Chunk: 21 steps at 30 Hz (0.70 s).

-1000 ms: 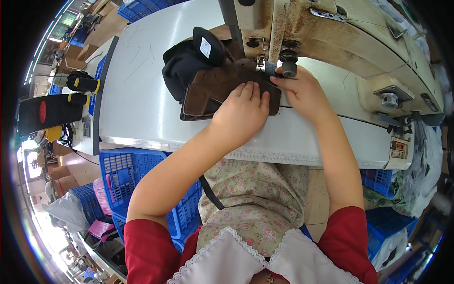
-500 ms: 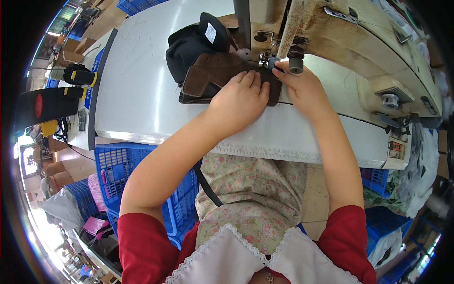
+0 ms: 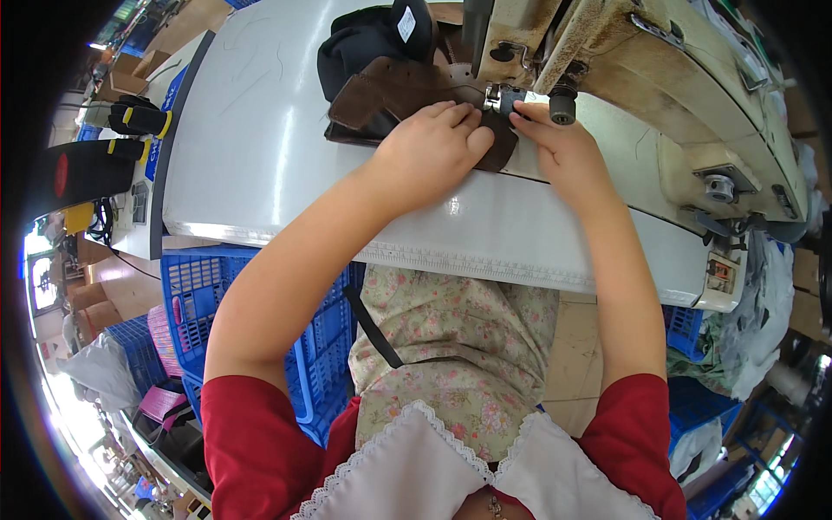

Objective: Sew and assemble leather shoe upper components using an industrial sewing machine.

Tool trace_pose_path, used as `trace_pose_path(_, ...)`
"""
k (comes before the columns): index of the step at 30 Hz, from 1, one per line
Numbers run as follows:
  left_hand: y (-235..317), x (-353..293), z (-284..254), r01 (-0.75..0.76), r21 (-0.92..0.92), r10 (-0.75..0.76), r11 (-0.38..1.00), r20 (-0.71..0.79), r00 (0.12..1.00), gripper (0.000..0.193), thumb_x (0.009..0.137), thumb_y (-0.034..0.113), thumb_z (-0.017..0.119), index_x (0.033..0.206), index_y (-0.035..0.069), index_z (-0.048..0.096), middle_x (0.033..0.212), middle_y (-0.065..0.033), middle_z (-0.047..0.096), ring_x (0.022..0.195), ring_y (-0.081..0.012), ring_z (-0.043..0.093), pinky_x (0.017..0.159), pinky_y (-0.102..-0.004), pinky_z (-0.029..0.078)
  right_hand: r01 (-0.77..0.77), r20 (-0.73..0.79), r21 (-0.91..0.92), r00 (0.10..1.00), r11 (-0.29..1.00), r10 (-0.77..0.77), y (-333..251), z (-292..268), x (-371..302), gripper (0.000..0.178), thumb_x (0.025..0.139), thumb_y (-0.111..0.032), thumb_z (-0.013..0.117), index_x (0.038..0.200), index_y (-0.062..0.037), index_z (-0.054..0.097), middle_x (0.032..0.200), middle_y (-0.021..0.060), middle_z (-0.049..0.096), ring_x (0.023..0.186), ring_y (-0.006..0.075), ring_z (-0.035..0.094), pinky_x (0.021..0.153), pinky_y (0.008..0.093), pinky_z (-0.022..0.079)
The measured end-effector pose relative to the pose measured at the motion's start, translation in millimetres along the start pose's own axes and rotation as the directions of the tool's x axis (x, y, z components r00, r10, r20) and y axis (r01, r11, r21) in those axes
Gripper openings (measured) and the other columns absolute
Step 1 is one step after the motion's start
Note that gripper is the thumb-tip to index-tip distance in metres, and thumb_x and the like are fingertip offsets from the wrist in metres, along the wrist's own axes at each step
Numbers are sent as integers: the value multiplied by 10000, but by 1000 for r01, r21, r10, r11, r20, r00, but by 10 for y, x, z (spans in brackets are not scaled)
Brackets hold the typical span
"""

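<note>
A brown leather piece with a black lining, which looks like a shoe upper, lies under the presser foot of a sewing machine. A small white label shows on the lining. My left hand lies over the leather's near part, fingers bent close together and pressing on it. Just right of the presser foot is my right hand, thumb and forefinger stretched out with a small gap between them. Their tips are close to the leather's right edge; the other fingers are mostly hidden.
The white machine table has a ruler strip along its near edge. Blue plastic baskets stand below it at the left, with another basket below right. A second table with a black machine head stands at far left.
The view has shifted a little. The shoe upper has turned slightly under the presser foot, its left part swinging away from me. Both hands stay at the leather beside the foot.
</note>
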<state>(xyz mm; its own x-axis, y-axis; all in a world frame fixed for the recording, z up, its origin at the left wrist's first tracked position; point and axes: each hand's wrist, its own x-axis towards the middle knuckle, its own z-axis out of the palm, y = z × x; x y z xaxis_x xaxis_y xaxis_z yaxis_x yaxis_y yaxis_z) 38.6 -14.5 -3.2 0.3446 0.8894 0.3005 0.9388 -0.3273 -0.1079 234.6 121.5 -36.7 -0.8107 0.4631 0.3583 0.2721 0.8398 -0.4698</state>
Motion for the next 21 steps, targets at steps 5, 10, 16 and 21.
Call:
trace_pose_path(5,-69,9,6,-50,12,49,999,18,999,188,838,131,549,1012,66,581,1260,-149,629,1196,-302,577,1037,-406,454,54,-66,48,997,997,-51,-20,-16,26,370,799,72,553,1096,-89,702,1149,110,653,1102,325,593,943,412,486)
trace_pose_path(10,-135,8,16,-59,5,59,998,29,998,206,810,118,580,1014,82,584,1276,-143,621,1218,-301,562,1049,-408,442,26,-54,1,998,1000,-26,-53,20,14,357,808,56,563,1100,-91,708,1157,102,652,1114,318,587,953,412,483)
trace_pose_path(16,-295,9,2,-92,-36,95,995,72,993,262,765,60,618,1025,87,597,1297,-114,611,1264,-282,526,1078,-410,421,25,-50,-64,998,998,-29,-87,64,32,351,813,37,575,1107,-98,710,1163,96,652,1107,311,591,948,405,486)
trace_pose_path(21,-251,13,-10,-77,8,77,997,46,996,265,776,46,599,1036,95,606,1317,-95,600,1278,-263,518,1131,-410,364,-51,-12,28,999,998,51,-12,10,66,386,809,33,574,1122,-143,717,1175,84,653,1088,298,608,944,389,491)
